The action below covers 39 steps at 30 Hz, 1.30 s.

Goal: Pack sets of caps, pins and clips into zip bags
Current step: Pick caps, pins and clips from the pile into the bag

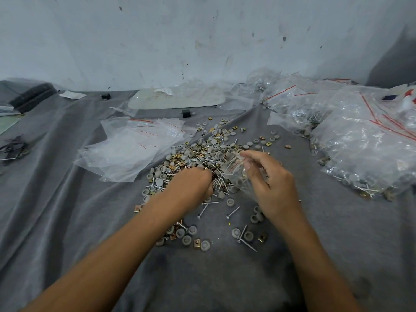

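A mixed pile (202, 154) of grey caps, steel pins and brass clips lies on the grey cloth in the middle. My right hand (270, 183) holds a small clear zip bag (236, 172) with a red seal line, thumb and fingers pinching its mouth; some caps and pins show inside it. My left hand (193, 183) is curled, knuckles up, with its fingertips down in the pile just left of the bag. What the fingers pinch is hidden.
Flat unfilled zip bags (135, 145) lie left of the pile. Filled bags (360, 149) are heaped at the right. Loose caps, pins and clips (245, 235) are scattered near me. A wall stands behind. Dark items (31, 95) sit far left.
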{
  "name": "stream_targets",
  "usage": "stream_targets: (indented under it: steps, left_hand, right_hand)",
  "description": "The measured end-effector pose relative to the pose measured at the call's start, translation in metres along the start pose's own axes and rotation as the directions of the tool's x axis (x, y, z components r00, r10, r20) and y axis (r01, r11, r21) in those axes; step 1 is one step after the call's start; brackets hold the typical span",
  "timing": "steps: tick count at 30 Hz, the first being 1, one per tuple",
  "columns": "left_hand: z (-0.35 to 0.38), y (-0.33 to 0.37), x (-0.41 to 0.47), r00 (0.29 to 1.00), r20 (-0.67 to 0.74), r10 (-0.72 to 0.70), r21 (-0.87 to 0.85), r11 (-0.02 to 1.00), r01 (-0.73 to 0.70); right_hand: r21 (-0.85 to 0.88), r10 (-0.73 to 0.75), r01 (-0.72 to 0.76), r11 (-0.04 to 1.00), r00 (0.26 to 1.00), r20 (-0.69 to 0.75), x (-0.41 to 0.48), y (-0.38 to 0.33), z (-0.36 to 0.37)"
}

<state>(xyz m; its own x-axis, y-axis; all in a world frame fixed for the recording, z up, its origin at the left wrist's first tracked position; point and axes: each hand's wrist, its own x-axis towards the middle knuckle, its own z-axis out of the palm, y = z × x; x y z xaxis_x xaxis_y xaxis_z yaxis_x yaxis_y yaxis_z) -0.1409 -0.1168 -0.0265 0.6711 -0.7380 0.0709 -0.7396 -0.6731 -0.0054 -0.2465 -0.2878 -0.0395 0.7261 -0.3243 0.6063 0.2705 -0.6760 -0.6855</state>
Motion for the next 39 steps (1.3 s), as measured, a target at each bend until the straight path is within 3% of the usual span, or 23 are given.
stream_targets:
  steps: [4, 7, 9, 12, 14, 16, 21, 27, 34, 39]
  left_hand:
    - [0.001, -0.006, -0.007, 0.997, -0.029, -0.073, -0.183, 0.981, 0.066]
    - [-0.007, -0.013, -0.009, 0.987, -0.044, -0.157, -0.413, 0.902, 0.125]
    - [-0.015, -0.018, -0.010, 0.976, -0.037, -0.216, -0.602, 0.784, 0.151]
    - [-0.028, -0.020, -0.010, 0.965, 0.032, -0.261, -0.860, 0.484, 0.159]
    - [-0.035, -0.017, -0.009, 0.973, 0.049, -0.226, -0.928, 0.349, 0.128]
    - [-0.040, -0.011, -0.008, 0.981, 0.058, -0.185, -0.954, 0.279, 0.109]
    - [-0.045, 0.003, -0.001, 0.982, 0.049, -0.183, -0.938, 0.328, 0.108]
    - [-0.045, 0.005, 0.003, 0.988, -0.027, -0.154, -0.836, 0.545, 0.062]
    - [-0.046, 0.004, 0.003, 0.981, -0.053, -0.189, -0.848, 0.527, 0.056]
    - [-0.045, 0.002, 0.002, 0.991, -0.023, -0.135, -0.823, 0.564, 0.058]
  right_hand:
    - [-0.004, 0.004, -0.004, 1.000, 1.000, 0.007, 0.001, 0.000, 0.000]
    - [0.001, 0.017, -0.017, 1.000, 1.000, 0.019, 0.000, -0.001, 0.000]
    - [0.003, 0.021, -0.021, 1.000, 0.999, 0.028, 0.000, -0.002, 0.000]
    - [0.010, 0.027, -0.028, 1.000, 0.999, 0.043, 0.000, -0.004, 0.000]
    - [0.012, 0.031, -0.032, 0.999, 0.998, 0.051, 0.000, -0.006, 0.000]
    - [0.018, 0.029, -0.030, 0.999, 0.998, 0.054, 0.000, -0.007, 0.000]
    - [0.021, 0.012, -0.013, 1.000, 0.999, 0.044, -0.001, -0.006, 0.000]
    - [0.022, -0.001, 0.000, 1.000, 0.999, 0.034, 0.000, -0.004, 0.000]
    - [0.011, -0.006, 0.005, 1.000, 1.000, 0.031, 0.000, -0.006, -0.001]
    - [0.020, 0.007, -0.008, 1.000, 0.999, 0.036, -0.001, -0.006, -0.001]
